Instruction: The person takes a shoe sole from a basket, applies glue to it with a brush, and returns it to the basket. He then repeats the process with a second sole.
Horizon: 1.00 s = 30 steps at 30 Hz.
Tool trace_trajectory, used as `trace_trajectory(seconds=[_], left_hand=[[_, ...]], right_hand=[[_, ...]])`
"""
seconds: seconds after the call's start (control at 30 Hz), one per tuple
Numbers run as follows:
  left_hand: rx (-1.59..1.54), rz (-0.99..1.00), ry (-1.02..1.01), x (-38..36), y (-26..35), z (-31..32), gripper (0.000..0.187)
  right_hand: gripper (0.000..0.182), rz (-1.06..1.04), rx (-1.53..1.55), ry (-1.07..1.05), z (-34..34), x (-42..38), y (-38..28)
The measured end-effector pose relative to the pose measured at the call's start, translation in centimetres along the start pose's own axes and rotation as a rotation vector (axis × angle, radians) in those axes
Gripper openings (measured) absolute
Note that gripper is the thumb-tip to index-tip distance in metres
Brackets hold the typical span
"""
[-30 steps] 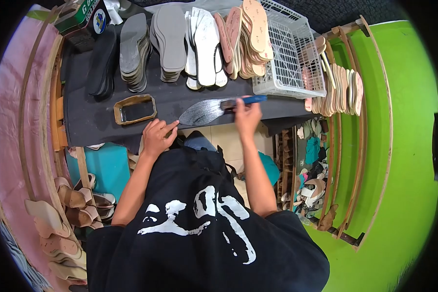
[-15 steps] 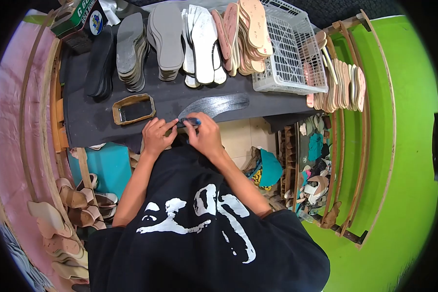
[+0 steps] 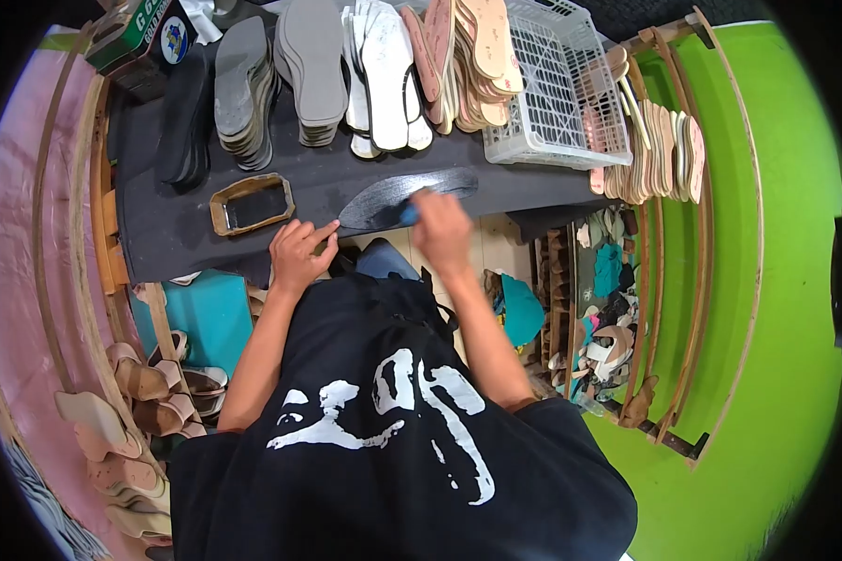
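Note:
A dark insole [image 3: 381,203] with a wet shine lies flat along the front edge of the black-covered table [image 3: 318,245]. My left hand [image 3: 299,251] touches its left end with a fingertip, and the fingers are apart. My right hand [image 3: 442,229] is closed round a small blue tool [image 3: 409,215] over the insole's middle; the tool is mostly hidden and slightly blurred. To the left of the insole stands an octagonal tray [image 3: 217,213] with brown edges and dark liquid inside.
Stacks of black [image 3: 187,117], grey [image 3: 309,70], white [image 3: 386,79] and pink-beige insoles [image 3: 485,47] line the table's back. A white plastic crate [image 3: 557,154] stands at the right, beside a rack of more insoles [image 3: 672,154]. A green box [image 3: 131,42] is at back left.
My right hand has moved right along the insole with the blue tool, away from my left hand. My left hand stays at the insole's left end. The view has shifted slightly.

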<state>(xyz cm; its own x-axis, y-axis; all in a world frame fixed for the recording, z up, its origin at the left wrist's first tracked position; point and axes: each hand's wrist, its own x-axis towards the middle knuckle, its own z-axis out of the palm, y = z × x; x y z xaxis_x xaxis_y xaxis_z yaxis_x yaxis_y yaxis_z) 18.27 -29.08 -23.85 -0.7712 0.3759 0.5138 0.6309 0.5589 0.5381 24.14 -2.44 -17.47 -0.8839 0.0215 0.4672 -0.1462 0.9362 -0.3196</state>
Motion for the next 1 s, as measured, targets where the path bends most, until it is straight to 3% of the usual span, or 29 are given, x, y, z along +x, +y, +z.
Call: trace_trajectory(seconds=[0.1, 0.17, 0.2, 0.27, 0.33, 0.43, 0.5, 0.53, 0.6, 0.67, 0.73, 0.8, 0.87, 0.93, 1.0], left_hand=[[0.004, -0.001, -0.012, 0.1, 0.0, -0.2, 0.024], [0.012, -0.004, -0.009, 0.0, 0.1, -0.2, 0.024], [0.009, -0.001, -0.009, 0.1, 0.1, -0.1, 0.024], [0.015, 0.0, 0.002, 0.1, 0.1, -0.1, 0.025], [0.015, -0.001, 0.019, 0.1, 0.0, 0.1, 0.025], [0.022, -0.004, 0.034, -0.1, 0.0, 0.3, 0.026], [0.033, -0.003, 0.037, 0.0, 0.0, 0.4, 0.026], [0.033, 0.0, 0.04, 0.0, 0.1, 0.3, 0.025], [0.032, 0.006, 0.04, 0.0, 0.1, 0.3, 0.025], [0.038, -0.004, 0.043, 0.0, 0.1, 0.4, 0.025], [0.04, -0.001, 0.039, 0.2, 0.1, 0.3, 0.025], [0.039, 0.004, 0.038, 0.2, 0.2, 0.4, 0.025], [0.037, -0.002, 0.04, 0.3, 0.2, 0.4, 0.025], [0.035, -0.008, 0.04, 0.2, 0.1, 0.4, 0.025], [0.038, -0.024, 0.044, 0.0, 0.1, 0.4, 0.025]], right_hand=[[0.032, -0.003, 0.227, -0.003, 2.0, -0.3, -4.9], [0.019, 0.312, 0.614, -0.051, 2.4, -0.5, -6.3], [0.019, 0.314, 0.61, -0.048, 2.7, -0.7, -5.4], [0.016, 0.636, 0.737, 0.211, 3.7, -1.1, -1.8], [0.016, 0.762, 0.644, 0.341, 2.3, -0.6, 2.5], [0.015, 0.679, 0.377, 0.421, 0.2, 0.3, 6.5], [0.015, 0.454, 0.04, 0.407, -0.5, 1.3, 7.0], [0.015, 0.454, 0.042, 0.408, -0.3, 1.3, 6.6], [0.026, 0.183, -0.145, 0.167, -0.5, 2.4, 2.9], [0.035, 0.148, -0.035, 0.074, 0.9, 2.6, -1.1], [0.025, 0.11, 0.151, 0.001, 2.0, 2.6, -4.8], [0.011, 0.179, 0.466, 0.011, 3.5, 2.5, -7.5], [0.012, 0.282, 0.526, -0.056, 3.8, 2.5, -7.6], [0.015, 0.599, 0.688, 0.039, 4.1, 2.5, -5.2], [0.018, 0.781, 0.604, 0.146, 1.8, 3.2, -2.3]])
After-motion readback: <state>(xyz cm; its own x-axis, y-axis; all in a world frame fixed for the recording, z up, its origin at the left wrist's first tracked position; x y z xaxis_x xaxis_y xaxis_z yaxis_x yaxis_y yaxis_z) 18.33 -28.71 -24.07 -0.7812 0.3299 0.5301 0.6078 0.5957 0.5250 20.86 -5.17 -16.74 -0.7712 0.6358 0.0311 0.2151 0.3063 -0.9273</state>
